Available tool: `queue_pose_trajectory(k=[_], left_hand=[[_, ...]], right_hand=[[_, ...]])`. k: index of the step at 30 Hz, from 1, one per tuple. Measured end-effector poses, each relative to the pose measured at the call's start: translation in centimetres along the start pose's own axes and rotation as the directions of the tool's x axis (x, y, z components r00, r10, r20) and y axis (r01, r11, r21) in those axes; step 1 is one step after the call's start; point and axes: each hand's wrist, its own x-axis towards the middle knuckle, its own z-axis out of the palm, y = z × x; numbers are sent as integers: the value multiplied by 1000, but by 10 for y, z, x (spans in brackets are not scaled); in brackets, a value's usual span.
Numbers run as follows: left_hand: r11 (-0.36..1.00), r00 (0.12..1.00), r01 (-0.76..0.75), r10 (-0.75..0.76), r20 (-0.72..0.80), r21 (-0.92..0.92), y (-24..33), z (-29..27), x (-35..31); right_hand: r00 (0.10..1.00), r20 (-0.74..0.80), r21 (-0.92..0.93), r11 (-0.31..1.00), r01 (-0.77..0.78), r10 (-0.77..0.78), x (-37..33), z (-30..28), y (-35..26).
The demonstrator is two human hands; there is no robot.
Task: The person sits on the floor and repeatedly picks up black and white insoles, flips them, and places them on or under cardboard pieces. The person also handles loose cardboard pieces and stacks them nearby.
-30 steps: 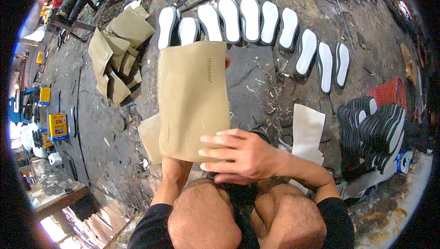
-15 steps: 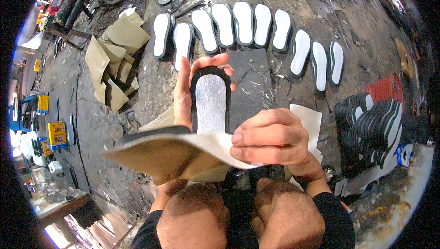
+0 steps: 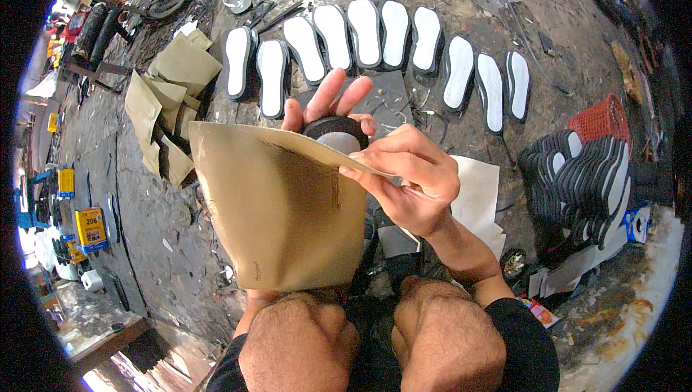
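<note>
My left hand (image 3: 326, 96) supports a black-edged sandal sole (image 3: 337, 129) from behind, its fingers showing curled past the toe end. A pale liner covers the sole's face, and most of it is hidden behind a tan sheet (image 3: 281, 204). Between thumb and fingers, my right hand (image 3: 414, 175) pinches that sheet by its right upper edge. The sheet bows across the sole and hangs down toward my knees. My left palm and thumb base are out of sight behind it.
Several white-topped soles (image 3: 331, 35) lie in an arc on the dark floor ahead. Tan sheet pieces (image 3: 169, 96) are heaped at left. A stack of soles (image 3: 577, 183) and a red basket (image 3: 602, 121) stand at right. Another pale sheet (image 3: 476, 190) lies beside my right hand.
The tan sheet has swung upright and now hides most of the sole. My right hand has risen and shifted a little, still pinching the sheet's edge.
</note>
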Motion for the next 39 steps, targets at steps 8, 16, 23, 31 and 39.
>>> queue_pose_trajectory(k=[8,16,23,31,39], left_hand=[[987,983,-132,142,118,-89,-11,-14,1],[891,774,-226,410,-483,394,0,-9,-4],[-19,871,-32,489,37,999,103,-25,-44],[81,947,318,7,-320,944,87,15,-56],[146,960,277,3,-280,950,80,12,-61]], right_hand=[[994,-53,-107,989,-104,99,-5,10,7],[800,211,259,757,-600,562,-24,29,-3],[576,400,89,595,-799,713,-10,8,26],[652,465,-313,800,-512,599,13,-1,-1],[594,451,-66,689,-722,666,10,-15,-1]])
